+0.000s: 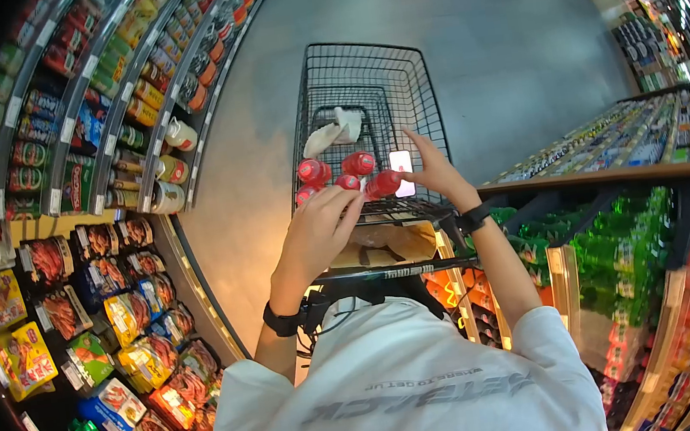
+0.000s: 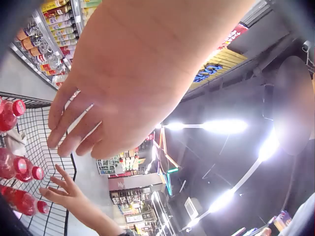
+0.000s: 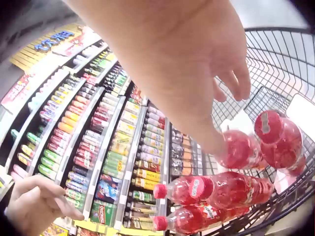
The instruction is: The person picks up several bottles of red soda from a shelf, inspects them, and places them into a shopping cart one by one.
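Observation:
Several bottles of red drink [image 1: 357, 164] stand and lean in the near end of a black wire shopping cart [image 1: 407, 57]. My right hand [image 1: 436, 171] is spread above the cart's right side, its thumb tip right at one bottle [image 3: 236, 150] and its other fingers extended. Over the near edge of the cart, my left hand [image 1: 325, 228] hovers palm down with loosely bent fingers, nothing in its grasp; the left wrist view shows its bare palm [image 2: 133, 83]. A phone [image 1: 402, 174] with a lit white screen sits beside the bottles, next to my right thumb.
Farther inside the cart lies a crumpled whitish item [image 1: 335, 133]. Shelves of cans and jars [image 1: 162, 91] run along the left, above a case of packaged meats [image 1: 129, 315]. Green bottles [image 1: 617, 259] fill bins on the right. A brown box [image 1: 383, 245] sits under the cart's handle.

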